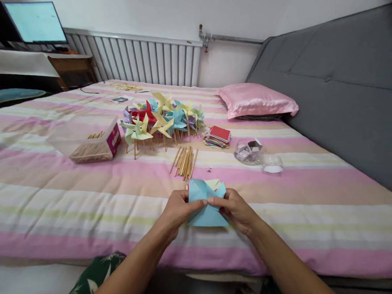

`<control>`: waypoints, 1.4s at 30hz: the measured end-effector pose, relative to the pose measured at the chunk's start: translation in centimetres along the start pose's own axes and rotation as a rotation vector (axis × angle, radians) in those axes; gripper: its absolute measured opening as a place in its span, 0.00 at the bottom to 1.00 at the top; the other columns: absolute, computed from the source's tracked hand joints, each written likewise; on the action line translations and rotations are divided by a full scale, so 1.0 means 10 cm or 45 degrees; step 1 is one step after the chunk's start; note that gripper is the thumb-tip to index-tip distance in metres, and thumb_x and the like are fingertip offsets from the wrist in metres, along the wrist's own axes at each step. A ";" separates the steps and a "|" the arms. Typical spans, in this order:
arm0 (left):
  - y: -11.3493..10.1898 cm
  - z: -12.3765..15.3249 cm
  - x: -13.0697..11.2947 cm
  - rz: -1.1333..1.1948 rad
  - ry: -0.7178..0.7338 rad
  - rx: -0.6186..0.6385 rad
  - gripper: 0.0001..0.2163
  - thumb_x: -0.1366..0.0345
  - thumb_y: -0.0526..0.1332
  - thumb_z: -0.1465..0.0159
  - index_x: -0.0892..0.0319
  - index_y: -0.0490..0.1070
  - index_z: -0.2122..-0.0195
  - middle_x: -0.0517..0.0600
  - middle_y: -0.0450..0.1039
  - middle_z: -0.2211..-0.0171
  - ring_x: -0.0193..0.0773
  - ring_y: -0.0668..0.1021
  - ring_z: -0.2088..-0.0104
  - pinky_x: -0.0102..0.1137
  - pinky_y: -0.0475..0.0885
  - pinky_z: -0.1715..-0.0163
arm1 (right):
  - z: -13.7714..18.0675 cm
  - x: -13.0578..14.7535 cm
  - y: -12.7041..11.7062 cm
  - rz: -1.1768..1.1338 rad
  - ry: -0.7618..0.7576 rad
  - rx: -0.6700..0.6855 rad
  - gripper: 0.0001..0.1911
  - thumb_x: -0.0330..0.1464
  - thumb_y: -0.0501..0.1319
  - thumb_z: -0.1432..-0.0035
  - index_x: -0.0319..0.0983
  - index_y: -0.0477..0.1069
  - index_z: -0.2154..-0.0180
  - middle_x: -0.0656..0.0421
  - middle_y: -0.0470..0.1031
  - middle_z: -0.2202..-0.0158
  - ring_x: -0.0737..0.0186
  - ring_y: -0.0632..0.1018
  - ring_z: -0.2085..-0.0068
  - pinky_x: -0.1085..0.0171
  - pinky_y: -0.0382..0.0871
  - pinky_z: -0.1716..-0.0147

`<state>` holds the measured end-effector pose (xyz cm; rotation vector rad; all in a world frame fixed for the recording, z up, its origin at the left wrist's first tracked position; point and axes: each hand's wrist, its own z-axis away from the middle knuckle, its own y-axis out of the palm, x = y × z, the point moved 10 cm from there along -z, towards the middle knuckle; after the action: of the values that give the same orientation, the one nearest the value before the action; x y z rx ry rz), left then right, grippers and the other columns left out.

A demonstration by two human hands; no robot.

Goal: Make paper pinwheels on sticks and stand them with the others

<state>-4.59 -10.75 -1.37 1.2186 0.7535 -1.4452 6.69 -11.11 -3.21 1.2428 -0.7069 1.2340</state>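
Both my hands hold a light blue paper pinwheel [204, 203] low over the striped bed [51, 193]. My left hand [177, 211] pinches its left side near the centre, fingers closed. My right hand [236, 210] pinches the right side, fingers closed too. A pale paper sheet [215, 182] peeks out behind the blue one. Just beyond lie a bundle of wooden sticks [184, 159] and a cluster of finished coloured pinwheels [162, 118] on sticks.
A clear plastic box [88, 141] with sticks sits at the left. A stack of coloured paper squares [218, 136], a small clear tub [248, 151] and a round lid [273, 164] lie to the right. A pink pillow [256, 100] and a grey headboard [346, 87] are beyond.
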 end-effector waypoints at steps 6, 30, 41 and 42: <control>0.01 -0.01 0.00 0.002 -0.021 -0.017 0.11 0.64 0.69 0.57 0.67 0.77 0.75 0.51 0.75 0.78 0.35 0.73 0.77 0.27 0.67 0.74 | 0.02 0.04 0.03 -0.026 -0.027 0.020 0.13 0.35 0.71 0.60 0.35 0.70 0.77 0.65 0.67 0.82 0.73 0.63 0.81 0.70 0.56 0.81; -0.01 0.02 -0.04 0.088 0.046 -0.113 0.11 0.63 0.69 0.57 0.65 0.76 0.75 0.50 0.73 0.79 0.34 0.72 0.76 0.27 0.64 0.75 | 0.03 0.16 0.00 0.023 -0.143 -0.097 0.13 0.37 0.71 0.62 0.35 0.75 0.75 0.59 0.75 0.78 0.68 0.70 0.78 0.68 0.63 0.77; -0.05 0.01 -0.05 0.064 0.050 -0.135 0.11 0.63 0.69 0.57 0.66 0.76 0.75 0.50 0.74 0.78 0.35 0.73 0.75 0.28 0.66 0.73 | 0.03 0.15 0.01 0.022 -0.183 -0.056 0.13 0.38 0.70 0.58 0.35 0.73 0.74 0.62 0.71 0.79 0.70 0.67 0.78 0.69 0.59 0.78; -0.05 0.01 -0.05 0.061 0.046 -0.135 0.11 0.63 0.69 0.57 0.66 0.76 0.75 0.50 0.74 0.78 0.35 0.73 0.76 0.28 0.66 0.73 | 0.02 0.15 0.00 0.022 -0.182 -0.062 0.13 0.38 0.70 0.58 0.35 0.73 0.74 0.62 0.69 0.80 0.71 0.66 0.79 0.69 0.58 0.78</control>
<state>-5.13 -10.55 -0.99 1.1768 0.8100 -1.3305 7.14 -10.86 -1.77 1.2961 -0.8486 1.1437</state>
